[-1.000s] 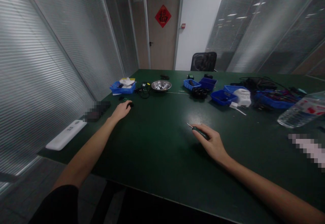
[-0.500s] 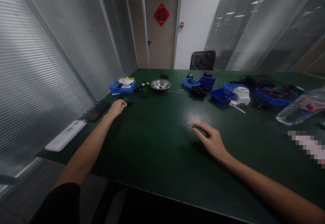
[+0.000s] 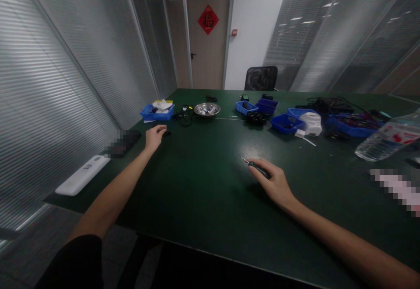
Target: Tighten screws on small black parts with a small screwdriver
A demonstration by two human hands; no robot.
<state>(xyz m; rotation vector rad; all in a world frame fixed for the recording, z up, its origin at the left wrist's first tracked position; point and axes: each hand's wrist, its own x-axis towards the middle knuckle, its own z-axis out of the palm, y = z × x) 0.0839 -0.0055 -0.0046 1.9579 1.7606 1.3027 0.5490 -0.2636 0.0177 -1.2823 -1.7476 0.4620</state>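
My right hand (image 3: pixel 271 179) is closed around a dark-handled screwdriver (image 3: pixel 259 169), whose thin metal tip points up and left above the green table (image 3: pixel 197 184). At the left, my left hand (image 3: pixel 155 137) is over the table with thumb and fingers curled near each other; whether anything small is between them cannot be made out. Just right of its fingertips lies a small black object (image 3: pixel 167 134). Beyond it are a blue basket (image 3: pixel 157 115) with white and yellow items, a black cable (image 3: pixel 186 120) and a round metal dish (image 3: pixel 207 110) with small parts.
A white case (image 3: pixel 83 176) and a blurred dark device (image 3: pixel 126 142) lie along the left edge. Blue trays (image 3: pixel 285 125), black round parts (image 3: pixel 257 118), a white device (image 3: pixel 311 123), tangled wires and a plastic bottle (image 3: pixel 383 140) stand at the right.
My left hand has turned and lifted slightly, its fingers now higher beside the small black object. My right hand keeps the screwdriver in nearly the same place.
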